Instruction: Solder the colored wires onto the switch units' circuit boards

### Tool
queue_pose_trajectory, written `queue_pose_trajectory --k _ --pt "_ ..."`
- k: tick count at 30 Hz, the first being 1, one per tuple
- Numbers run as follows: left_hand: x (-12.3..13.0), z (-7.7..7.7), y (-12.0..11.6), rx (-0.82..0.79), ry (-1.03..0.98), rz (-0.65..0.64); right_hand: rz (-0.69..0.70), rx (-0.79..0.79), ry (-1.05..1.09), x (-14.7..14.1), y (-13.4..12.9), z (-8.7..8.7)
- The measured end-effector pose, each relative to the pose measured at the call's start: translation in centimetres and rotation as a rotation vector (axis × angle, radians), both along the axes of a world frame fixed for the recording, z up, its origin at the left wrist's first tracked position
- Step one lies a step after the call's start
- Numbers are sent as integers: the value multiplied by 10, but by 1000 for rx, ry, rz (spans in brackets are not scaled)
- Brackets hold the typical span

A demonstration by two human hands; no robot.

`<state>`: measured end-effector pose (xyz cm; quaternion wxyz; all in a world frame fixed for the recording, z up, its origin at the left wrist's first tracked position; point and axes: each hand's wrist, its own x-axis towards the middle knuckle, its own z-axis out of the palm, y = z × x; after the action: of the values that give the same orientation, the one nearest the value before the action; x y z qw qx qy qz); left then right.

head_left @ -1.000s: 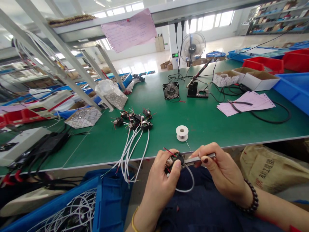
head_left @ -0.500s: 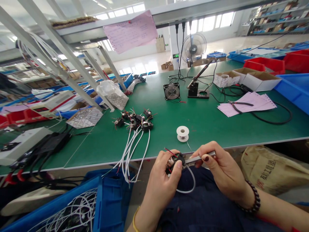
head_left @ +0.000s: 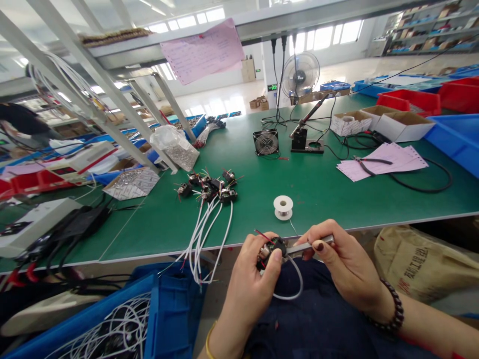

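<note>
Just off the table's front edge, my left hand [head_left: 253,279] is closed around a small black electronic assembly [head_left: 270,250] with red wires and a white cable [head_left: 300,283] looping below it. My right hand [head_left: 342,262] pinches a flat metal tool [head_left: 312,244], whose tip meets the assembly's right side; the tool's exact kind is hidden by the fingers. On the table beyond my hands stands a solder spool [head_left: 283,207], its thin wire trailing toward them. Several similar assemblies [head_left: 213,187] with white cables lie to the left, the cables hanging over the edge.
Toward the back of the green table [head_left: 254,184] are a small fan [head_left: 266,142] and a soldering iron [head_left: 312,117] in its stand. Pliers [head_left: 366,163] lie on pink papers [head_left: 402,158] at right. A blue bin [head_left: 168,309] of white cables sits below left.
My hands, the assembly and the metal tool look almost unmoved. At the far left background, a person in dark clothing has come further into view.
</note>
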<state>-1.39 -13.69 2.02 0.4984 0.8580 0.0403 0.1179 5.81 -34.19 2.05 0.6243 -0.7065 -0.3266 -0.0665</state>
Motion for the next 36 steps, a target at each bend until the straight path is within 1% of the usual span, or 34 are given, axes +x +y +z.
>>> queue_pose_trajectory --k 5,10,15,21,24,29,36 --pt "1 0 0 16 -8 10 2 48 45 0 0 1" --pt "0 0 1 15 -19 10 24 30 32 0 0 -1" --pt "-3 -1 1 14 -11 7 18 57 73 0 1 0" --pt "-2 0 1 17 -25 14 7 9 12 -1 0 2" --pt "-1 1 0 17 -24 14 2 19 14 -1 0 1" --pt "-2 1 0 14 -4 11 12 48 78 1 0 -2" --pt "0 0 2 -1 -6 2 24 19 15 0 1 3"
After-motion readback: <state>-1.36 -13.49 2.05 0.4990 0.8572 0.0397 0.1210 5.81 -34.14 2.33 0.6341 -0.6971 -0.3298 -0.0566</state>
